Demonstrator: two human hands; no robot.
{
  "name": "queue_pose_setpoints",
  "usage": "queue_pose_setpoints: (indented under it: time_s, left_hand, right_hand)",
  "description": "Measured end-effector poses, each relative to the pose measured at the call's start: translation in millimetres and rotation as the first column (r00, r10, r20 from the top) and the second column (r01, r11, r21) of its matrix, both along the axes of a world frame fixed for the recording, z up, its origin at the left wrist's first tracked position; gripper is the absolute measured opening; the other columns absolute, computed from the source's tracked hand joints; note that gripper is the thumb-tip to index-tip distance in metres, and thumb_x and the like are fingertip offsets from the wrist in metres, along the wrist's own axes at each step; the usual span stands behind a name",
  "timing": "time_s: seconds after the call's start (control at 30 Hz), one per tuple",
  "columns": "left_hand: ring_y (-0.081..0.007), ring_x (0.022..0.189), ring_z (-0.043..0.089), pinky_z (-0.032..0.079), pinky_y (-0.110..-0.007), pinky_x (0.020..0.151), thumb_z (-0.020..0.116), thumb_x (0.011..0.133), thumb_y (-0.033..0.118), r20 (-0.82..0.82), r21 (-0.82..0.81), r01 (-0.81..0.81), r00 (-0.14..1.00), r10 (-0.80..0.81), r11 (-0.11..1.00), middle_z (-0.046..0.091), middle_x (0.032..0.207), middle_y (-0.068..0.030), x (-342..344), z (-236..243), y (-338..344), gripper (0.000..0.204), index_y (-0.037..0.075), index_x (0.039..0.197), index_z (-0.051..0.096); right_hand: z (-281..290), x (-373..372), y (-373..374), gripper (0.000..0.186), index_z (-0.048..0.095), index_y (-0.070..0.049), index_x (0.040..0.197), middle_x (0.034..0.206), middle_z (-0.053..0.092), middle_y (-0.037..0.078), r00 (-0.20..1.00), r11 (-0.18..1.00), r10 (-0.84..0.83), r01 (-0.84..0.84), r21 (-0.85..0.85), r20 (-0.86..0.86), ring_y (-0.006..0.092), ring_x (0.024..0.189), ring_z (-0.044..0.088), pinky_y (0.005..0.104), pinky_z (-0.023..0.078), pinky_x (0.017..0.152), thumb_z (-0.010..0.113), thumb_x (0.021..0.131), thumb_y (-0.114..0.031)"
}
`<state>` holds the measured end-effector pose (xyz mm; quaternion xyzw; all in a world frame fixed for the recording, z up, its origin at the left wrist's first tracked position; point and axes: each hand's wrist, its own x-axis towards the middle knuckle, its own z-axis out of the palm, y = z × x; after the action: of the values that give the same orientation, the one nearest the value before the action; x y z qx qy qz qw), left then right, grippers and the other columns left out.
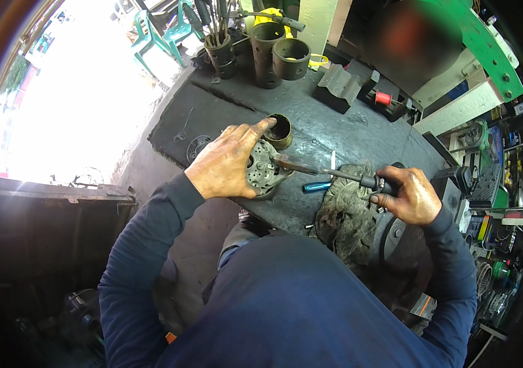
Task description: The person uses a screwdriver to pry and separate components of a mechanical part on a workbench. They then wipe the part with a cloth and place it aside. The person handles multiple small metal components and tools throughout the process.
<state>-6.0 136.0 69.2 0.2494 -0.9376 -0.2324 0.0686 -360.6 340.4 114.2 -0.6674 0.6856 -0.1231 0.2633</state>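
Note:
My left hand (pixel 224 159) is closed around the side of a round, perforated metal alternator housing (pixel 264 167) on the dark bench. Its thumb lies along the near edge, while a fingertip reaches the rim of a small open can (pixel 282 143) behind. In my right hand (pixel 416 197) is the dark handle of what looks like a soldering iron (pixel 342 175). The iron's long rod points left, and its broad brownish tip lies against or just over the housing's right side. Beneath the rod are a crumpled, grimy rag (pixel 347 211) and a blue-handled tool (pixel 317 186).
Several tools stand in a metal can (pixel 222 58) at the bench's far left, beside tall cylindrical containers (pixel 267 61). A notched metal block (pixel 338 87) and a red spool (pixel 383 98) sit farther right. Green chairs (pixel 149 40) stand beyond. Shelves of parts line the right.

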Motion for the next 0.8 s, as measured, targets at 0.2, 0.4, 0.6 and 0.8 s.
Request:
queue_pose_setpoints:
  time_s: [0.2, 0.4, 0.6, 0.8]
  left_hand:
    - [-0.0448, 0.133, 0.059, 0.051, -0.049, 0.117, 0.1, 0.062, 0.026, 0.016, -0.033, 0.023, 1.0, -0.023, 0.999, 0.063, 0.137, -0.0221, -3.3, 0.3, 2.4, 0.132, 0.008, 0.172, 0.029]
    - [-0.0443, 0.132, 0.059, 0.05, -0.049, 0.117, 0.101, 0.062, 0.028, 0.017, -0.055, 0.026, 1.0, -0.025, 0.998, 0.062, 0.136, -0.023, -2.8, 0.8, 5.7, 0.134, 0.005, 0.172, 0.027]
    - [-0.0447, 0.13, 0.059, 0.049, -0.049, 0.119, 0.101, 0.063, 0.028, 0.049, -0.061, 0.049, 0.998, -0.046, 0.997, 0.061, 0.136, -0.0249, -5.4, 2.4, 5.4, 0.136, 0.003, 0.172, 0.023]
    - [-0.0453, 0.13, 0.059, 0.049, -0.049, 0.118, 0.101, 0.062, 0.026, 0.049, -0.079, 0.061, 0.997, -0.057, 0.995, 0.061, 0.136, -0.0252, -3.8, 1.9, 5.4, 0.137, 0.003, 0.173, 0.024]
  right_hand:
    - [13.7, -3.2, -6.8, 0.041, 0.077, -0.004, 0.115, 0.092, 0.076, 0.021, 0.997, 0.999, 0.028, -0.03, -0.02, -0.069, 0.0434, 0.087, 0.075, 0.0479, 0.058, 0.078, 0.092, 0.084, -0.025]
    - [19.2, -6.7, -11.1, 0.037, 0.076, -0.005, 0.111, 0.093, 0.076, 0.021, 0.99, 0.994, 0.088, -0.095, -0.058, -0.113, 0.0439, 0.086, 0.074, 0.0484, 0.058, 0.076, 0.091, 0.083, -0.023]
    - [17.0, -5.7, -11.7, 0.037, 0.076, -0.005, 0.111, 0.091, 0.076, 0.019, 0.987, 0.992, 0.095, -0.105, -0.075, -0.127, 0.0436, 0.085, 0.074, 0.0481, 0.058, 0.075, 0.092, 0.083, -0.024]
    - [23.0, -9.6, -18.5, 0.04, 0.076, -0.006, 0.112, 0.089, 0.075, 0.019, 0.975, 0.977, 0.118, -0.148, -0.151, -0.189, 0.0425, 0.084, 0.075, 0.0472, 0.058, 0.074, 0.092, 0.08, -0.023]
